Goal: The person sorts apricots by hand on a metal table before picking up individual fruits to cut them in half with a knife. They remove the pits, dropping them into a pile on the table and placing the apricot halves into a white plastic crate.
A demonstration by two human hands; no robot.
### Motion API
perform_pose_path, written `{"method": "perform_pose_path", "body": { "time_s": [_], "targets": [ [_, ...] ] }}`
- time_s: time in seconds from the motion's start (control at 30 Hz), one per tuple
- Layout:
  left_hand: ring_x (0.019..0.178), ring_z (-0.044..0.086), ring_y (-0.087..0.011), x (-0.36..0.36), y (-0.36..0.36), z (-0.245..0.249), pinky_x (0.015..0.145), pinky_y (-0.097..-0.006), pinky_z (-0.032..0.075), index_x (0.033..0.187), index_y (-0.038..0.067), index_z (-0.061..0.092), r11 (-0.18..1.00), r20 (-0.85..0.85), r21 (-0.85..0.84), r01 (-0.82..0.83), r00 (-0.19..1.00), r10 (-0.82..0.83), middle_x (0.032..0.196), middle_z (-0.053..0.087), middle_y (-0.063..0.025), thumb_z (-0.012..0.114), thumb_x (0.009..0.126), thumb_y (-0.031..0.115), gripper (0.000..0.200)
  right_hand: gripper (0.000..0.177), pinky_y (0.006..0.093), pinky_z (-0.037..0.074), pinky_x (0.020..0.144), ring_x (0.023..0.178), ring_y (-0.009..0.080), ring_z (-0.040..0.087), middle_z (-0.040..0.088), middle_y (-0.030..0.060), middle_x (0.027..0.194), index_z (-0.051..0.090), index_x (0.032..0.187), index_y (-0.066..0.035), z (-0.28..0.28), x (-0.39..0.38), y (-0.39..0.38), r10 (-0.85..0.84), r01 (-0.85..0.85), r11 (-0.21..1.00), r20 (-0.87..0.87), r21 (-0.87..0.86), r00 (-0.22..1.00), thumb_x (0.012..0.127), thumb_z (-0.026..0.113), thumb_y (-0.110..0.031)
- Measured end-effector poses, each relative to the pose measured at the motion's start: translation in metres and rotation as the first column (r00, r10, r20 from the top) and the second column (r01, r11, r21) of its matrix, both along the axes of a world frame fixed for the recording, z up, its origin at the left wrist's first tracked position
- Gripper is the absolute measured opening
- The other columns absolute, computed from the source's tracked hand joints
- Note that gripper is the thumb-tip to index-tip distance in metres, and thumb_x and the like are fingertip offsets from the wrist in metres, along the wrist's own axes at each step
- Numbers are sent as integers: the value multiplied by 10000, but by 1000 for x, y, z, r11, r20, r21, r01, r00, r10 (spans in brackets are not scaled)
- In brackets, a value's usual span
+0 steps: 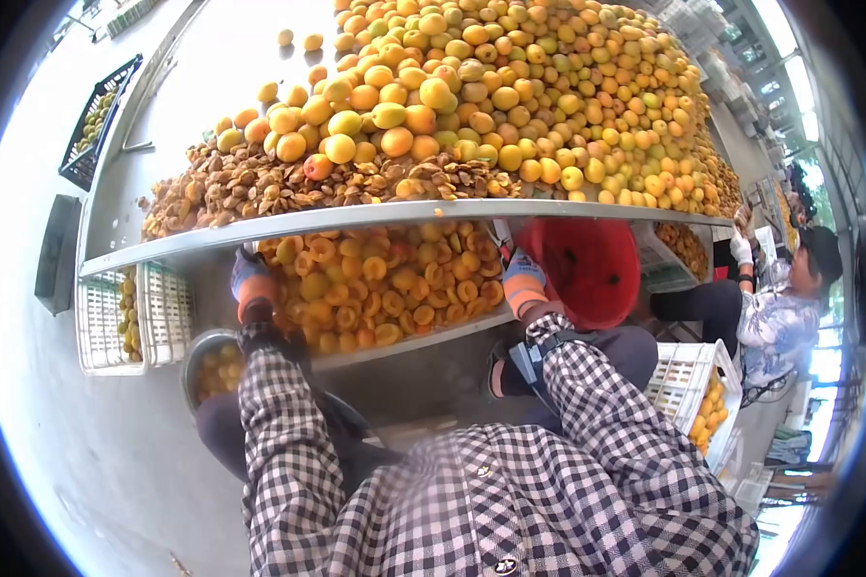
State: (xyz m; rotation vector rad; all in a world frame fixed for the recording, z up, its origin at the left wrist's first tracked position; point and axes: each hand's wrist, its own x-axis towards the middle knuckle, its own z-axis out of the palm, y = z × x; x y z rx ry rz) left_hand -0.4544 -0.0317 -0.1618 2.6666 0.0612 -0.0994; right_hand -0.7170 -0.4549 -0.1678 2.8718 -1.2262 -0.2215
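A pale crate (423, 337) full of halved orange fruit lies below the metal table's front edge (394, 212). My left hand (253, 281), in an orange and grey glove, is closed at the crate's left end. At its right end my right hand (523, 279), gloved alike, grips the side. The table edge and the gloves partly hide the fingertips of both hands. Just right of my right hand is a red tub (592, 274).
Whole fruit (548, 96) is heaped on the table, with brown pits (250, 183) along its front. A bucket (191, 370) stands by my left leg. White crates (168, 313) flank me. At the right sits another person (779, 313); a black crate (96, 120) is far left.
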Motion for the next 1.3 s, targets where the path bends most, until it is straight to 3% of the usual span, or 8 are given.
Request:
{"method": "perform_pose_path", "body": {
  "time_s": [0.27, 0.47, 0.67, 0.77, 0.9, 0.93, 1.03, 1.3],
  "targets": [
    [1286, 438, -317, -45, -18, 57, 1025, -428, 400, 1369, 148, 434, 959, -146, 228, -167, 968, 204, 1394, 469, -100, 610, 848, 340, 582, 191, 430, 533, 793, 996, 340, 647, 664, 182, 1043, 569, 1072, -82, 66, -33, 42, 88, -82, 992, -58, 93, 994, 937, 455, -153],
    [1090, 597, -287, -76, -37, 159, 920, -376, 473, 1112, 80, 654, 947, -95, 144, 286, 957, -274, 1097, 655, -158, 611, 837, 414, 434, 312, 414, 520, 854, 1047, 324, 636, 658, 164, 1127, 645, 1099, -38, 97, -54, 119, 435, -323, 863, -249, 388, 865, 835, 557, -180],
    [988, 653, -297, -111, -52, 228, 851, -401, 519, 1011, 67, 695, 822, -74, 270, 502, 862, -502, 1069, 670, -156, 583, 844, 369, 362, 173, 373, 540, 473, 584, 239, 677, 697, 133, 785, 645, 944, 11, 46, -95, 176, -6, 231, 324, -243, 917, 970, 812, 621, -97],
    [873, 675, -322, -151, -76, 189, 757, -411, 541, 902, 48, 711, 412, -330, 304, 859, 500, -801, 917, 688, -159, 576, 810, 278, 282, 125, 362, 529, 452, 582, 228, 673, 696, 126, 783, 626, 936, -8, 101, -73, 167, -257, 195, 116, -160, 974, 953, 842, 607, -88],
    [998, 651, -324, -260, -112, 87, 794, -424, 529, 1119, 101, 664, 303, -666, -312, 900, 20, -746, 1122, 655, -161, 485, 892, 390, 409, 127, 282, 504, 512, 622, 135, 647, 693, 84, 802, 616, 985, -33, 127, -29, 136, -262, -95, 213, 150, 972, 953, 869, 593, -82],
    [932, 669, -264, -300, -114, 9, 763, -387, 536, 1215, 134, 615, 8, -412, -525, 851, -246, -877, 1130, 663, -119, 481, 919, 404, 423, 167, 263, 490, 529, 648, 102, 621, 689, 68, 825, 614, 1021, -34, 123, -15, 129, -236, -320, 217, 368, 922, 899, 861, 602, -77],
    [924, 668, -255, -318, -124, -29, 758, -380, 536, 1218, 136, 613, 37, -438, -604, 796, -293, -850, 1126, 664, -113, 482, 921, 402, 420, 302, 242, 494, 684, 763, 65, 562, 660, 8, 880, 603, 1105, -48, 148, 18, 121, -229, -304, -27, 290, 952, 929, 807, 650, -51],
    [893, 662, -219, -334, -158, -61, 739, -354, 535, 1233, 145, 607, 139, -526, -763, 631, -482, -701, 1113, 666, -88, 486, 929, 392, 410, 305, 401, 483, 742, 859, 360, 607, 640, 150, 906, 586, 1063, -104, 161, 54, 88, 193, -602, 162, 573, 782, 797, 777, 673, -165]
  ]
}}
